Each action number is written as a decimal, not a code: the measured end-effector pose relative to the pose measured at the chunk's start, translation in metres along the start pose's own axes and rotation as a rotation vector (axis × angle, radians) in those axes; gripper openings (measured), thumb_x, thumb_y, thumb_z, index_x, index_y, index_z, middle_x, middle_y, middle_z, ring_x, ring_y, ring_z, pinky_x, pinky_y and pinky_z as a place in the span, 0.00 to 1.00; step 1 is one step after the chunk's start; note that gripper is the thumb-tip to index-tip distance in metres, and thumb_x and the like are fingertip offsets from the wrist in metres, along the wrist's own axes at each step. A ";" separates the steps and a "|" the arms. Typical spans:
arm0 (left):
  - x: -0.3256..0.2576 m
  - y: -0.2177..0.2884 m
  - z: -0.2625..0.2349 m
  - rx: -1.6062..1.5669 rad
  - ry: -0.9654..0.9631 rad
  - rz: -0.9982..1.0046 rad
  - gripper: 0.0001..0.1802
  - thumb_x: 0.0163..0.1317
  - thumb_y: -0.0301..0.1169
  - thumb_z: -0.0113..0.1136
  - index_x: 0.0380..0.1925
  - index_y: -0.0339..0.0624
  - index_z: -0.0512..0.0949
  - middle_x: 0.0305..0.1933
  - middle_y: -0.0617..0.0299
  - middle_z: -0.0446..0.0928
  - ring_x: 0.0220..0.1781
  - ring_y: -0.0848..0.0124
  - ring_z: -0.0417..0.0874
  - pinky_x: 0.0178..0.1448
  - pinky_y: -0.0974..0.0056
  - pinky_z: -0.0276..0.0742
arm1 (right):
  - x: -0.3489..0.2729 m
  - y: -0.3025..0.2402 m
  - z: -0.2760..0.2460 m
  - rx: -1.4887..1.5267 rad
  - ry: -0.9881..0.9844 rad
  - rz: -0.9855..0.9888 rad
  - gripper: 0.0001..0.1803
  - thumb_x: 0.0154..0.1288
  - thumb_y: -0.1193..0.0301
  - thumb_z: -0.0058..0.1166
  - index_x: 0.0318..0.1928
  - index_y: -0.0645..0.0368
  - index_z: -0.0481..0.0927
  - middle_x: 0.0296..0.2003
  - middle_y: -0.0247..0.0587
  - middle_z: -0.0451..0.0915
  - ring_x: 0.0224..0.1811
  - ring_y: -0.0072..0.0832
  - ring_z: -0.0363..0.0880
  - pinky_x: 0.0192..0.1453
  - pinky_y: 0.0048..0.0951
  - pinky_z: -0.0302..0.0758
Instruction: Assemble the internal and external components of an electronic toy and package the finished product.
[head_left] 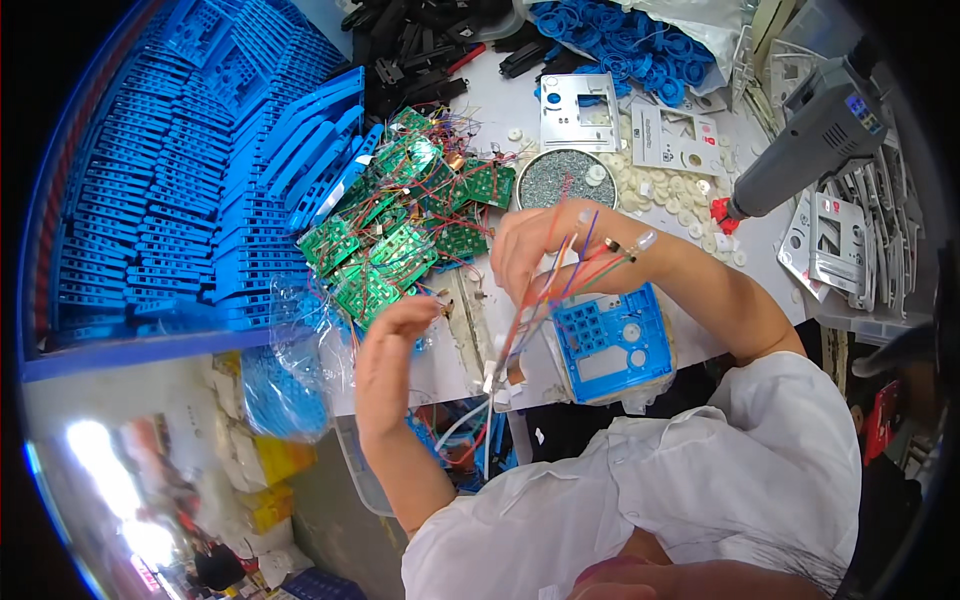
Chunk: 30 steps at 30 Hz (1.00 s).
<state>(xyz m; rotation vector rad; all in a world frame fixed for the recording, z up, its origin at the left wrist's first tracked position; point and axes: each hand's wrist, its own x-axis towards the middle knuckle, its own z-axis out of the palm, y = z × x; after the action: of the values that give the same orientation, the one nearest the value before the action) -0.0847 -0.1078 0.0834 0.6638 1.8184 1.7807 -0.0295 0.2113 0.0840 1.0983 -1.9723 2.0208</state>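
Observation:
My right hand point(532, 245) is closed, its fingers bent down around a bundle of thin coloured wires point(540, 297). Red, blue, orange and green strands fan out past the wrist, with a small clear-tipped part point(645, 241) at one end. The bundle's lower end hangs over the table's front edge. To its left, my left hand point(393, 325) has its fingers curled together beside the heap of green circuit boards point(385, 255); what they hold, if anything, is too small to tell. Beneath my right forearm lies a blue plastic housing point(620, 350), its keypad and round openings showing.
Blue housings fill a large bin point(150, 200) at left. Behind my right hand stands a round tray of screws point(568, 182), among cream discs point(660, 188) and white panels point(580, 112). A grey electric screwdriver point(810, 135) with a red tip hangs at right. Blue rings point(630, 45) lie behind.

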 end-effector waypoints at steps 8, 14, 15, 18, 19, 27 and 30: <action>0.036 0.014 0.041 -0.180 -0.450 0.044 0.27 0.66 0.31 0.71 0.62 0.31 0.78 0.65 0.56 0.78 0.66 0.68 0.77 0.69 0.59 0.71 | 0.029 0.005 -0.005 -0.009 -0.142 -0.203 0.06 0.67 0.72 0.67 0.43 0.57 0.87 0.48 0.38 0.86 0.57 0.33 0.79 0.64 0.38 0.73; 0.039 0.015 0.077 -0.373 0.012 0.082 0.12 0.69 0.23 0.66 0.51 0.34 0.79 0.50 0.58 0.84 0.49 0.72 0.84 0.53 0.65 0.79 | -0.002 0.012 0.010 0.324 0.260 0.326 0.16 0.75 0.67 0.60 0.56 0.63 0.83 0.52 0.43 0.85 0.59 0.34 0.81 0.66 0.37 0.75; 0.035 0.018 0.081 -0.333 0.187 0.141 0.10 0.70 0.23 0.65 0.49 0.34 0.79 0.48 0.58 0.84 0.47 0.73 0.84 0.51 0.66 0.79 | -0.010 0.008 0.012 0.376 0.313 0.451 0.18 0.76 0.66 0.59 0.58 0.65 0.82 0.53 0.46 0.85 0.60 0.36 0.82 0.67 0.38 0.75; 0.027 -0.006 0.075 -0.342 0.191 0.111 0.14 0.75 0.27 0.58 0.57 0.34 0.76 0.47 0.55 0.84 0.34 0.75 0.78 0.39 0.65 0.77 | -0.030 0.008 0.021 0.614 0.293 0.559 0.18 0.79 0.68 0.54 0.61 0.68 0.80 0.51 0.47 0.86 0.51 0.32 0.86 0.59 0.34 0.83; 0.024 -0.011 0.078 -0.370 0.198 0.066 0.17 0.76 0.29 0.57 0.60 0.34 0.75 0.48 0.54 0.84 0.32 0.75 0.76 0.35 0.64 0.76 | -0.035 0.007 0.022 0.687 0.274 0.584 0.19 0.79 0.68 0.54 0.62 0.68 0.80 0.51 0.47 0.86 0.50 0.31 0.86 0.57 0.34 0.84; 0.006 -0.026 0.094 -0.585 0.185 -0.105 0.23 0.76 0.35 0.55 0.64 0.33 0.71 0.48 0.49 0.84 0.26 0.73 0.79 0.22 0.71 0.70 | -0.044 -0.005 0.021 0.545 0.277 0.731 0.16 0.72 0.75 0.58 0.56 0.67 0.83 0.43 0.45 0.88 0.38 0.26 0.87 0.28 0.24 0.80; 0.006 -0.025 0.102 -0.564 0.314 -0.134 0.24 0.77 0.35 0.52 0.67 0.33 0.69 0.54 0.47 0.82 0.39 0.66 0.87 0.24 0.70 0.79 | -0.047 -0.005 0.023 0.422 0.247 0.730 0.16 0.71 0.72 0.61 0.55 0.67 0.84 0.41 0.41 0.88 0.36 0.20 0.84 0.31 0.20 0.76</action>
<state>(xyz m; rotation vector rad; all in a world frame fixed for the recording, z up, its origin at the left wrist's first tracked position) -0.0224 -0.0274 0.0570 0.0436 1.3809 2.2525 0.0175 0.2098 0.0594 0.1057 -2.0434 2.8461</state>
